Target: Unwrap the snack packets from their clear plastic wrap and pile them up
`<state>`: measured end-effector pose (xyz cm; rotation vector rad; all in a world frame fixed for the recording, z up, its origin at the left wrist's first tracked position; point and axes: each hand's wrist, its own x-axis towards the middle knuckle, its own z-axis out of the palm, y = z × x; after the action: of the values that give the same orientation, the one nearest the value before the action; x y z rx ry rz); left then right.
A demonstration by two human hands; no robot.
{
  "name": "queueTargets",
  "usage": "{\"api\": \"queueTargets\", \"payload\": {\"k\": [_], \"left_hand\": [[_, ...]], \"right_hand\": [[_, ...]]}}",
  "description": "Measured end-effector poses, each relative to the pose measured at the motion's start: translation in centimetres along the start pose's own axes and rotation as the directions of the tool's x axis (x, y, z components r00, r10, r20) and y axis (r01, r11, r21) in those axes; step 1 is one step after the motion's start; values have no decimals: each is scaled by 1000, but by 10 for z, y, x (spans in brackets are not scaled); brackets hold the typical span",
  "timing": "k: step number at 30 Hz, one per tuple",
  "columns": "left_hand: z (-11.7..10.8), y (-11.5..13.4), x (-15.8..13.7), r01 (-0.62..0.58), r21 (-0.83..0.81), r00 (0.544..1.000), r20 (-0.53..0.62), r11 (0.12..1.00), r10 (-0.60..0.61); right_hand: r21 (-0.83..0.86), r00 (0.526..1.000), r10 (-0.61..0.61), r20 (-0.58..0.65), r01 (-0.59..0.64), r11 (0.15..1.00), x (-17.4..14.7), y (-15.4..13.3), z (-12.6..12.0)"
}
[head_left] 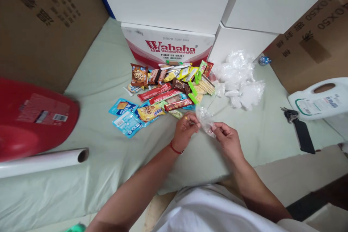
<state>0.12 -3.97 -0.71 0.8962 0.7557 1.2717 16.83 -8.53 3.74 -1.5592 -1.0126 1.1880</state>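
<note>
Between my two hands is a clear plastic bag (pixel 205 119), crumpled and see-through. My left hand (pixel 187 129) pinches its left edge, and my right hand (pixel 226 136) pinches its lower right side. Just beyond lies a heap of wrapped snacks: red-wrapped bars (pixel 154 92), a yellow cookie packet (pixel 151 112), blue packets (pixel 127 123), a brown cookie packet (pixel 139 75) and a bundle of thin sticks (pixel 206 85) with green ends. To the right of the heap rests a pile of crumpled clear plastic bags (pixel 236 76).
A white Wahaha carton (pixel 168 45) stands behind the snacks. Large brown cardboard boxes flank both sides (pixel 46 25). At left are a red container (pixel 35 119) and a white roll (pixel 43 162). At right lie a white jug (pixel 320 98) and keys with a black case (pixel 303 136).
</note>
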Motion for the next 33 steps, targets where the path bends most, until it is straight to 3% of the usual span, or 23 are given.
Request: {"api": "queueTargets", "payload": {"k": [6,12,16,19,22,25,33], "left_hand": [[2,1,0,-41,159,999,22,986,38],[11,7,-3,2,244,963,-263,970,64],[20,26,-20,94,232,988,-142,968,-62],[28,37,-31,54,323,996,-80,945,-30],[33,37,-33,26,382,995,-100,924,14],[33,32,-31,66,302,991,-132,951,-27],[37,28,-28,254,-24,961,-106,967,-255]], "right_hand": [[-33,996,-37,81,40,999,-7,-1,2],[-61,997,-76,-10,76,995,-8,-8,3],[-145,987,-146,-66,135,980,-9,-6,2],[-218,978,-208,-25,198,956,-12,-4,1],[-276,966,-259,23,255,927,-15,-3,0],[-259,968,-239,76,251,933,-17,-4,-3],[-18,988,-55,145,58,998,-15,-10,-19]]}}
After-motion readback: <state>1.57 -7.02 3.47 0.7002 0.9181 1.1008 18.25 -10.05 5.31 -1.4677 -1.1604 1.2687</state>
